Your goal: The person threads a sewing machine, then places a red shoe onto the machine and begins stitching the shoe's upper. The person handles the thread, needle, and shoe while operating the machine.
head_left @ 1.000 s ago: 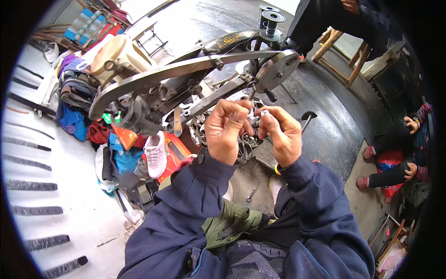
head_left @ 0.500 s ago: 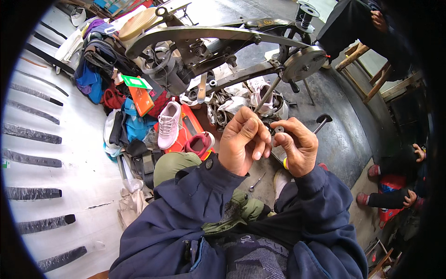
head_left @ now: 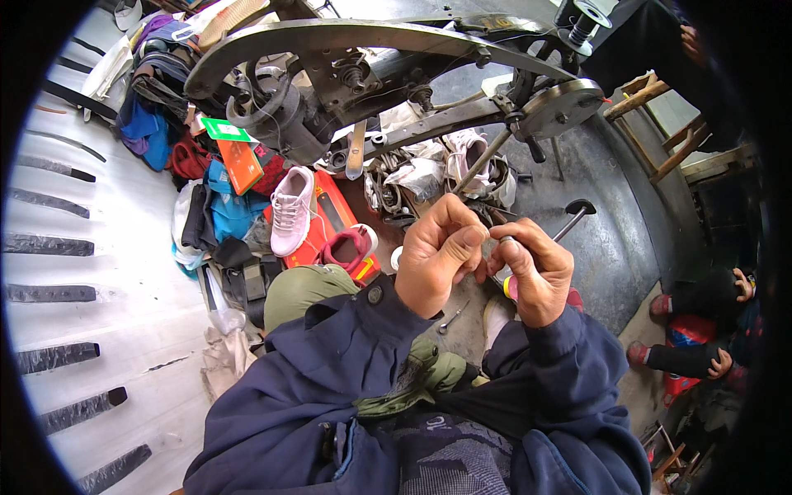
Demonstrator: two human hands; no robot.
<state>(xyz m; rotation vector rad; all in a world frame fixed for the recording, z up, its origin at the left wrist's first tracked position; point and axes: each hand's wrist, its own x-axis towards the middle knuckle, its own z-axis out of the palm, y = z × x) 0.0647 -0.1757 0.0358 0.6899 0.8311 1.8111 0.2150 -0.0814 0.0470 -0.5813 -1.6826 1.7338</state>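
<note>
Could drop small metal piece (head_left: 506, 239), pinched in right hand (head_left: 539, 268), through a shallow fingertip hold; cannot tell any grasp in curled left hand (head_left: 436, 257).

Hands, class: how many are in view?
5: the wearer's left hand and right hand mid-picture; an upper hand and a lower hand at far right; one dim hand at upper right. Others may be hidden.

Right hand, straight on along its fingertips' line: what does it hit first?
Likely the left hand, whose fingertips lie just left of those of the right hand. Depth is unclear in this view, so contact isn't certain.
</note>
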